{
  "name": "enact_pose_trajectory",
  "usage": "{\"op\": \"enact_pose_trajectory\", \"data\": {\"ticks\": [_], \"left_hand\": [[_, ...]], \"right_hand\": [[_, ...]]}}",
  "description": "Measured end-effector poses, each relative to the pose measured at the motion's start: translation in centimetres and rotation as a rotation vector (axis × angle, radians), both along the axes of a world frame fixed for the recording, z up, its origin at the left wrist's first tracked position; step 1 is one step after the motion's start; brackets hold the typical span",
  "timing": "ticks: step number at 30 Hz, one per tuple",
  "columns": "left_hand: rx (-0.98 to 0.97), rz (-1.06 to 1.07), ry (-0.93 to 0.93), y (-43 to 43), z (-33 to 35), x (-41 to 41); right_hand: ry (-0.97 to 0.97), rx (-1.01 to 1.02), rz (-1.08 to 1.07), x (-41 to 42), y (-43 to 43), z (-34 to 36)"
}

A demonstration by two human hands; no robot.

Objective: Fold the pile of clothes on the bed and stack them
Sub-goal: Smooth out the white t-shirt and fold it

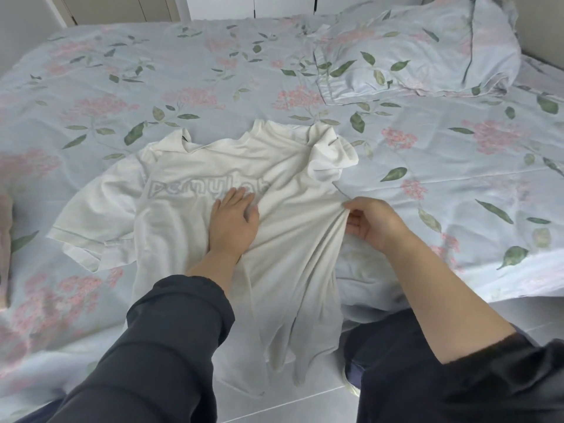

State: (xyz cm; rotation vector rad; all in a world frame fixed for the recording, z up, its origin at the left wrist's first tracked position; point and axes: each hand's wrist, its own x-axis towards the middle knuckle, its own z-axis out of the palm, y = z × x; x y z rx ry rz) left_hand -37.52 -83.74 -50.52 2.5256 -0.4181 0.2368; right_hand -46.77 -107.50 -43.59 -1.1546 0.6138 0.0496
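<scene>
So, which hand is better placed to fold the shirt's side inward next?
Probably the right hand: it pinches the T-shirt at its side edge; the left hand lies flat mid-shirt.

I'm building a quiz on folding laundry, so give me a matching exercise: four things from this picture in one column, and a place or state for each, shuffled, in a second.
1. left hand
2. right hand
3. white T-shirt
4. pillow

A. lies at the far right of the bed
B. pinches the shirt's side edge
C. spread out, print side up
D. presses flat on the shirt's front

Pairs: 1-D, 2-B, 3-C, 4-A
</scene>
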Motion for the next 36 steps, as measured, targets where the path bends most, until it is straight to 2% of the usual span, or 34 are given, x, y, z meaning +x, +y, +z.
{"op": "enact_pose_trajectory", "data": {"ticks": [3, 6, 8, 10, 12, 14, 16, 19, 26, 27, 29, 30, 31, 33, 35, 36], "left_hand": [[-0.003, 0.009, 0.010, 0.0, 0.1, 0.2], [0.021, -0.011, 0.062, 0.1, 0.3, 0.3], [0.109, -0.049, 0.145, 0.3, 0.5, 0.4], [0.240, -0.048, 0.228, 0.1, 0.9, 0.5], [0.306, 0.003, 0.282, -0.9, 1.4, -0.1], [0.260, 0.023, 0.305, -2.4, 1.5, -1.6], [0.187, -0.023, 0.248, -3.3, 1.1, -3.4], [0.053, -0.055, 0.116, -3.1, 0.3, -5.0], [-0.070, -0.017, 0.071, -3.2, 0.3, -5.3], [-0.072, -0.014, 0.066, -3.2, 0.3, -5.3], [-0.071, -0.013, 0.051, -3.1, 0.3, -5.2], [-0.070, -0.014, 0.048, -3.1, 0.3, -5.3], [-0.069, -0.014, 0.050, -3.1, 0.4, -5.4], [-0.061, -0.013, 0.055, -3.1, 0.5, -5.5], [-0.054, -0.013, 0.052, -3.1, 0.7, -5.7], [-0.052, -0.013, 0.048, -3.1, 0.8, -5.8]], "right_hand": [[-0.038, 0.032, -0.081, -0.4, -1.0, 0.3], [0.045, -0.020, -0.221, -0.6, -0.3, -0.7], [0.089, -0.006, -0.203, -1.1, 0.6, -1.2], [0.118, -0.025, -0.121, -1.8, 0.8, -1.1], [0.151, -0.140, 0.089, -2.6, 0.2, 0.0], [0.191, -0.221, 0.445, -3.6, -0.7, 1.0], [0.132, -0.154, 0.668, -4.5, -1.0, 1.4], [-0.026, 0.010, 0.737, -5.2, -0.7, 1.1], [0.032, 0.082, 0.561, -6.2, -3.5, 2.6], [0.045, -0.033, 0.601, -6.5, -4.4, 3.1], [0.121, -0.531, 0.768, -7.1, -6.1, 3.4], [0.165, -0.711, 0.849, -7.4, -6.6, 3.5], [0.220, -0.766, 0.916, -7.7, -6.9, 3.6], [0.292, -0.682, 0.905, -7.9, -7.0, 3.7], [0.292, -0.655, 0.695, -7.5, -6.8, 3.3], [0.283, -0.723, 0.569, -7.0, -6.4, 2.7]]}}
